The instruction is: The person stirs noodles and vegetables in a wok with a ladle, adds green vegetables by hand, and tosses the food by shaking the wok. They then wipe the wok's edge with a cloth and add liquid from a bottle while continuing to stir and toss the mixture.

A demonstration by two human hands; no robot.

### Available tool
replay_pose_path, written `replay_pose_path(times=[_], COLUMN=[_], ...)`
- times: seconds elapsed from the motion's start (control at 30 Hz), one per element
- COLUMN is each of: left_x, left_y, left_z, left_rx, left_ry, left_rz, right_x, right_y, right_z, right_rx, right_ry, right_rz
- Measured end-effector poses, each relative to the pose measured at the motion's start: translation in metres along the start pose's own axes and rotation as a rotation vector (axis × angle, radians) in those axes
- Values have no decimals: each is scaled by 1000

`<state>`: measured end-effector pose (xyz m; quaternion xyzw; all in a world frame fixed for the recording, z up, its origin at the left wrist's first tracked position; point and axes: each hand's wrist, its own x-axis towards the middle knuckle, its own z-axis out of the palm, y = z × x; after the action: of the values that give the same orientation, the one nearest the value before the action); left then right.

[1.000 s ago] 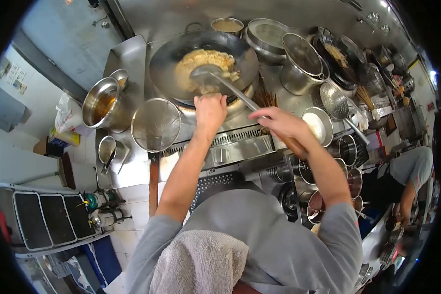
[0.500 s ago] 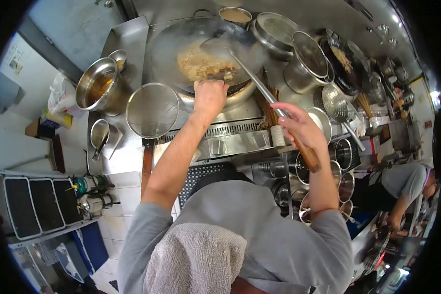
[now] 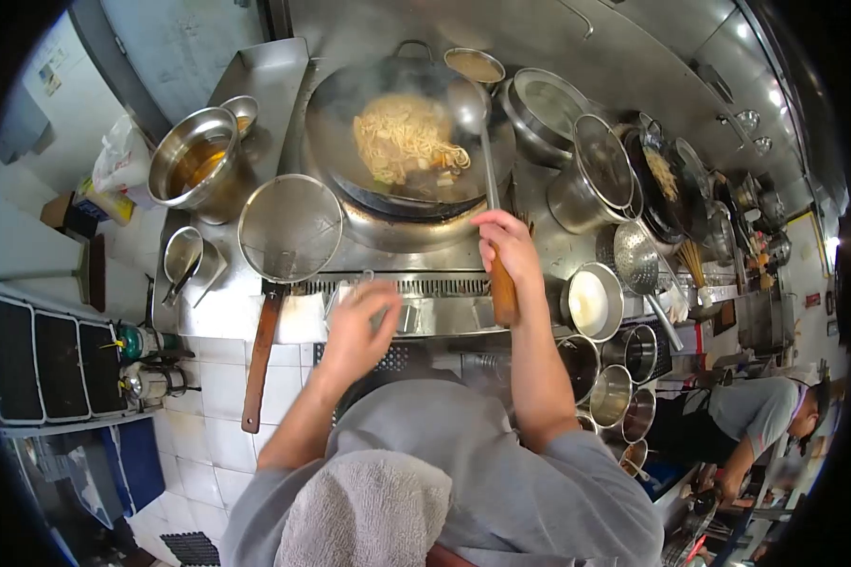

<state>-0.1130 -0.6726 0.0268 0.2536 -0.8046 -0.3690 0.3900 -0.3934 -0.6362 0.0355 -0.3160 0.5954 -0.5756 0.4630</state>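
Note:
My right hand is wrapped round the wooden grip of a long steel ladle. The ladle's round bowl rests by the right inner side of a large dark wok. Noodles lie in the wok with darker and green pieces at their near edge. My left hand, slightly blurred, is in front of the stove edge, holding nothing visible, its thumb and fingers apart. Close to it lies a round mesh strainer, its wooden handle pointing towards me.
At left stand a steel pot of amber liquid and a small steel pot. To the right are a lidded-looking pot, a perforated skimmer, a bowl with white contents and another wok. A co-worker stands at far right.
My left hand has left the wok's near rim and come back towards my body. My right hand has shifted left with the ladle, now more upright. Steam over the noodles has thinned.

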Motion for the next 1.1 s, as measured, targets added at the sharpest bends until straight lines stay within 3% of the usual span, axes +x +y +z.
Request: replay_pose_path(times=[0.07,0.17,0.3,0.4,0.47,0.6,0.67,0.73,0.83,0.93,0.97,1.0,1.03,1.1], left_x=[-34,-52,-42,-28,-22,-22,-22,-10,15,43,49,57,58,57], left_y=[-9,-8,-3,5,12,11,2,0,-13,-28,-27,-23,-17,-9], left_z=[-4,1,8,9,6,6,9,7,7,10,14,17,14,4], left_rx=[-65,-86,-24,27,62,59,44,10,-16,17,9,13,-6,-30], left_ry=[-158,-204,-229,-191,-159,-169,-243,-345,-423,-445,-468,-452,-478,-516], left_rz=[-227,-402,-375,-299,-299,-334,-323,-271,-148,-16,18,60,59,68], right_x=[37,85,96,57,33,-57,-85,-111,-148,-149,-119,-98,-87,-97], right_y=[-6,-20,-43,-71,-57,-89,-100,-128,-156,-129,-96,-67,-68,-70], right_z=[-7,-15,-15,-34,-73,-73,-89,-99,-108,-100,-82,-90,-70,-48], right_rx=[-136,-110,-552,-1053,-1340,-1552,-1354,-1200,-1086,-1230,-1261,-1147,-941,-693], right_ry=[6,-170,-436,-565,-550,-261,-219,-305,-364,-329,-239,-241,-160,-33], right_rz=[-9,28,167,-23,-468,-271,-325,-264,31,-93,-1,-146,170,340])
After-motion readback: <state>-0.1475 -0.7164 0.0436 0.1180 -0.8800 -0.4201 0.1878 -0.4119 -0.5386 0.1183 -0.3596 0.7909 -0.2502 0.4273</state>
